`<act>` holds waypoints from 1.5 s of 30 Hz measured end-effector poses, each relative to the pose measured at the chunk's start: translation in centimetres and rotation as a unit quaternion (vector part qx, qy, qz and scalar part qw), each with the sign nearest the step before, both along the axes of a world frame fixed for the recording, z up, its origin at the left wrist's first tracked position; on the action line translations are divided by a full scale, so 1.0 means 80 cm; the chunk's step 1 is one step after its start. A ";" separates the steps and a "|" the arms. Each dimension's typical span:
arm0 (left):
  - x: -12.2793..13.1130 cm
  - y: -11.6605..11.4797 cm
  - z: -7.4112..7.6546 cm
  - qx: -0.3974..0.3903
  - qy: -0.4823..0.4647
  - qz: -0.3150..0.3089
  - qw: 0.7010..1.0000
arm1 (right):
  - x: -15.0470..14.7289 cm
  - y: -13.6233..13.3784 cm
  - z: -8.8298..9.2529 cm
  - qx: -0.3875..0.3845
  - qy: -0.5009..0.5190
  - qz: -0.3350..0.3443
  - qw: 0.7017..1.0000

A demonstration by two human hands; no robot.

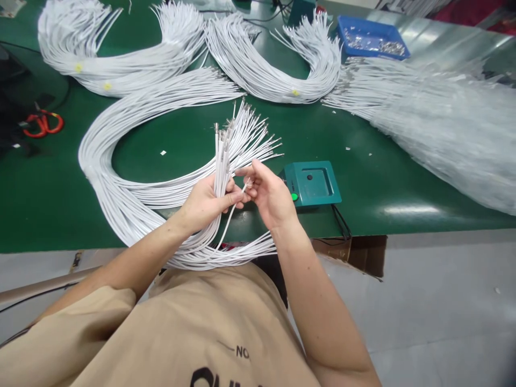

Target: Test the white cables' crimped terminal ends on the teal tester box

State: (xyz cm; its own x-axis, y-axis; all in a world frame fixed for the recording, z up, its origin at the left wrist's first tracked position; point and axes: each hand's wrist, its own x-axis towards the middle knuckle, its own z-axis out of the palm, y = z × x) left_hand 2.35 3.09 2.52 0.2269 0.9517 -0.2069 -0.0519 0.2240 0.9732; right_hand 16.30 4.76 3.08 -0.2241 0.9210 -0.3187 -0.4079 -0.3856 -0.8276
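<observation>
My left hand (207, 201) is closed round a bunch of white wires (221, 161), whose metal-tipped ends stand up above the fist. One single white wire (230, 217) slants out to the right of that bunch, and its end lies at the fingertips of my right hand (268, 196). My right thumb and finger are pinched on this wire's tip, partly hidden by the fingers. Behind both hands, a long loop of white wires (99, 145) curves across the green table (161, 129), its tips fanned out near my left hand.
A small teal device (312, 183) with a green button stands right of my hands. Curved wire bundles (133, 72) lie at the back, and a plastic-wrapped bundle (443, 123) lies right. A blue tray (371, 35) holds small metal parts. Red-handled scissors (44, 122) lie left.
</observation>
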 end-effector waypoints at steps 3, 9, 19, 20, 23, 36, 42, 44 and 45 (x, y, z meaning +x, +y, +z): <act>-0.001 -0.001 -0.002 0.004 0.002 0.001 1.000 | 0.001 0.002 0.000 -0.006 -0.008 0.022 1.000; -0.001 0.002 0.000 0.005 0.002 0.012 1.000 | 0.006 -0.006 -0.009 -0.037 0.054 0.016 0.998; -0.007 0.006 -0.009 0.031 0.025 0.028 0.999 | 0.006 -0.018 -0.006 0.073 -0.161 -0.068 0.982; -0.007 0.006 -0.008 0.022 0.010 0.023 0.999 | 0.005 -0.019 -0.007 0.094 -0.195 -0.072 0.974; -0.008 0.007 -0.006 -0.038 -0.054 -0.010 0.998 | 0.002 -0.021 -0.016 0.193 -0.329 -0.083 0.921; -0.007 0.023 -0.026 -0.139 -0.121 -0.024 0.982 | 0.043 0.002 -0.018 0.410 -0.699 0.068 0.582; 0.000 0.026 -0.035 -0.071 -0.002 -0.012 0.997 | 0.063 0.021 -0.011 0.385 -0.725 0.163 0.547; 0.002 0.027 -0.036 -0.060 0.018 -0.010 0.998 | 0.064 0.024 -0.012 0.390 -0.723 0.162 0.547; 0.003 0.028 -0.036 -0.058 0.027 -0.009 0.998 | 0.064 0.026 -0.014 0.393 -0.722 0.158 0.548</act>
State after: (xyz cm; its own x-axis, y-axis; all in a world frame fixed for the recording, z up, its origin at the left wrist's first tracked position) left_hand 2.61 5.29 -0.39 0.2298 0.9165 -0.3273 0.0057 0.3351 0.9422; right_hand 21.43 6.84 2.00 -0.4486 0.8888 0.0938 0.8740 0.4582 -0.1616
